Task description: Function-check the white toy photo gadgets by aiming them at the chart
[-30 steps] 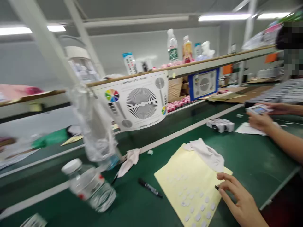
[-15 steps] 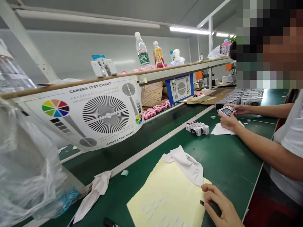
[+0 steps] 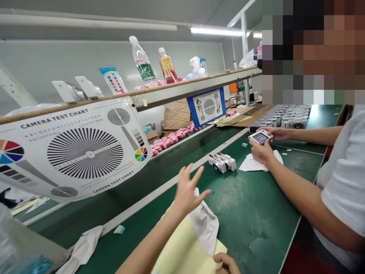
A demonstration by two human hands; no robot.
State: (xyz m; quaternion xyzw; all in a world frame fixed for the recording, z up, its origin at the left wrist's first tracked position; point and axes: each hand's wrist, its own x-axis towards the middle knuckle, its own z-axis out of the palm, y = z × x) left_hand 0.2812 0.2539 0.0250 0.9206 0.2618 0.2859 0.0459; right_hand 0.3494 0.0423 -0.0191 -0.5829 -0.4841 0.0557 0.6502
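Note:
My left hand point(image 3: 189, 190) is stretched forward over the top of the yellow paper point(image 3: 182, 247), fingers spread and holding nothing. Just beyond its fingertips, two small white cameras point(image 3: 222, 162) stand side by side on the green bench. A crumpled white cloth point(image 3: 203, 224) lies on the paper's upper right, beside and partly behind this hand. At the bottom edge, my right hand point(image 3: 227, 264) shows only in part, its fingers curled by the paper's right corner. Whatever lies inside its grip is hidden.
To the right, a co-worker's hands point(image 3: 264, 146) hold a white camera point(image 3: 260, 137) with a lit screen. Rows of cameras point(image 3: 293, 116) stand behind. A camera test chart point(image 3: 85, 152) hangs at left from the shelf point(image 3: 182, 83). Another white cloth point(image 3: 82, 247) lies lower left.
My left hand has come into view and reached out towards the two cameras. My right hand sits lower in the picture, and the dark item in it no longer shows. The view has swung right.

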